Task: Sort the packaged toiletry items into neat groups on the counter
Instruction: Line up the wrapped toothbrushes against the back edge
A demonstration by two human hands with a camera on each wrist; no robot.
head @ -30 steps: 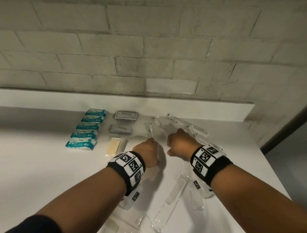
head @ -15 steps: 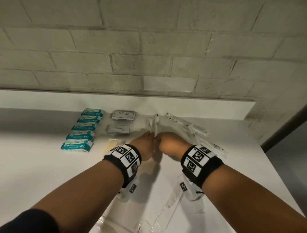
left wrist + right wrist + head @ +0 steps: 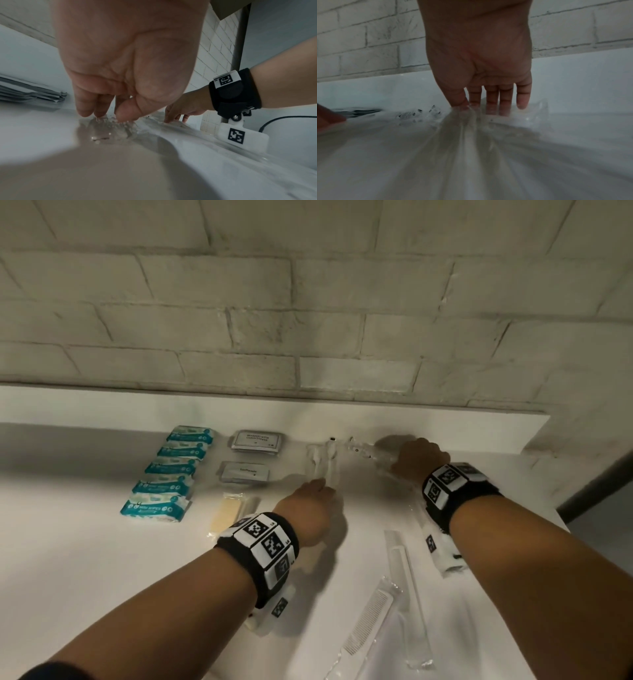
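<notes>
On the white counter (image 3: 85,559) both hands are down on clear plastic packets. The left hand (image 3: 308,511) sits near the middle. Its fingers (image 3: 85,106) point down and touch the near end of a clear toothbrush packet (image 3: 323,463), with the thumb close to them, so its grip is narrow. I cannot tell if it pinches the packet or only presses on it.

The right hand (image 3: 419,458) is at about 2 o'clock from the left one, close to the back of the counter. Its fingers (image 3: 492,100) are straight and lie flat on another clear packet (image 3: 368,451), so its grip is wide.

At 10 o'clock from the left hand lie five teal wipes packs (image 3: 164,474) in a neat row. Just to the right of them are two grey sachets (image 3: 255,457), one behind the other. A yellow bar in a wrapper (image 3: 227,511) lies just in front of those.

At 5 o'clock from the left hand lie two white combs (image 3: 387,590) in clear sleeves.
</notes>
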